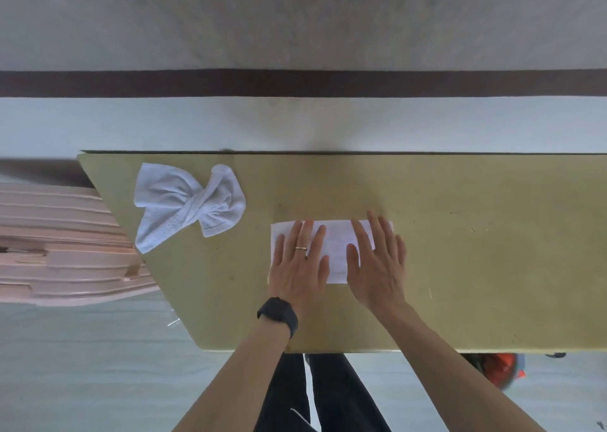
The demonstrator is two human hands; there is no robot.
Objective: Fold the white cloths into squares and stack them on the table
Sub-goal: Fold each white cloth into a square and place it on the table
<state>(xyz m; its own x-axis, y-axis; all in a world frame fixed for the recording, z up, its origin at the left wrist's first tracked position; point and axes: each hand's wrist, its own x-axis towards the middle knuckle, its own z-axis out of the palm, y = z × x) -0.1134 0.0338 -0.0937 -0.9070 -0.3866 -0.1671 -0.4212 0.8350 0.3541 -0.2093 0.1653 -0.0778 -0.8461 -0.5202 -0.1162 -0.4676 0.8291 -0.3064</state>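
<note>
Smooth olive table [476,267], left hand [300,267] and right hand [377,267] flat on rectangular white cloth [335,249].

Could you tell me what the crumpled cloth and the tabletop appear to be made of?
The crumpled cloth looks like white terry towelling: nubbly texture, soft twisted folds, a hemmed edge. The table seems a hard, flat board with a matte olive-yellow laminate or paint, marked by small scuffs; which coating, I cannot tell.
</note>
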